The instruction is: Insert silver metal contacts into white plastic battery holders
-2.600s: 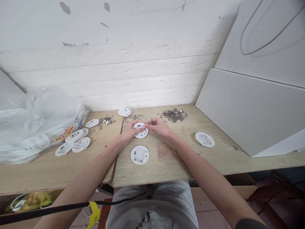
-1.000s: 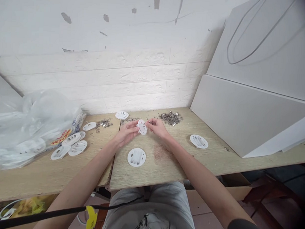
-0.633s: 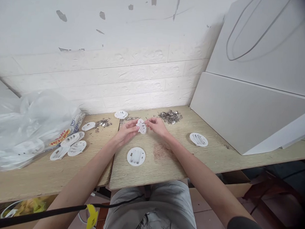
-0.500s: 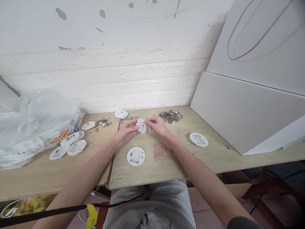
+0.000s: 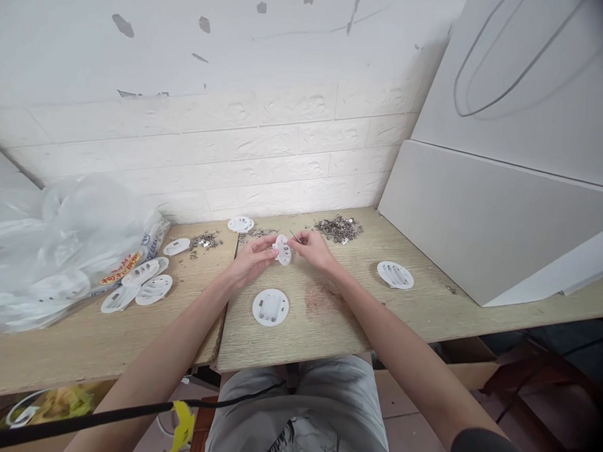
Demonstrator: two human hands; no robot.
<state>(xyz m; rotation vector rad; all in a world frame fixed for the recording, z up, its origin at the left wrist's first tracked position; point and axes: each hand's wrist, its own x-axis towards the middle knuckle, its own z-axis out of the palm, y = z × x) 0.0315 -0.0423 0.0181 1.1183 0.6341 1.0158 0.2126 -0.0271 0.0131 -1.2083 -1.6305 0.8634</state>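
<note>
My left hand [image 5: 255, 258] is closed on a round white plastic battery cover [image 5: 283, 252], tilted up above the table, with slots and small metal parts on its face. At the cover's right edge, my right hand [image 5: 311, 249] pinches a thin metal tool [image 5: 295, 236], like tweezers or a pick; its exact kind is too small to make out. Another white cover [image 5: 270, 308] lies flat in front of me. Behind my right hand is a pile of small metal pieces [image 5: 338, 228].
Several white covers [image 5: 153, 289] lie at left beside a clear plastic bag [image 5: 68, 244]. One cover [image 5: 395, 275] rests at right, another [image 5: 241, 224] near the wall. A smaller metal heap [image 5: 205, 240] sits back left. A large white panel [image 5: 480, 219] bounds the right side.
The thin tool has shifted slightly away from the cover and its angle differs a little. Both hands stay near the same place, and the view has shifted slightly.
</note>
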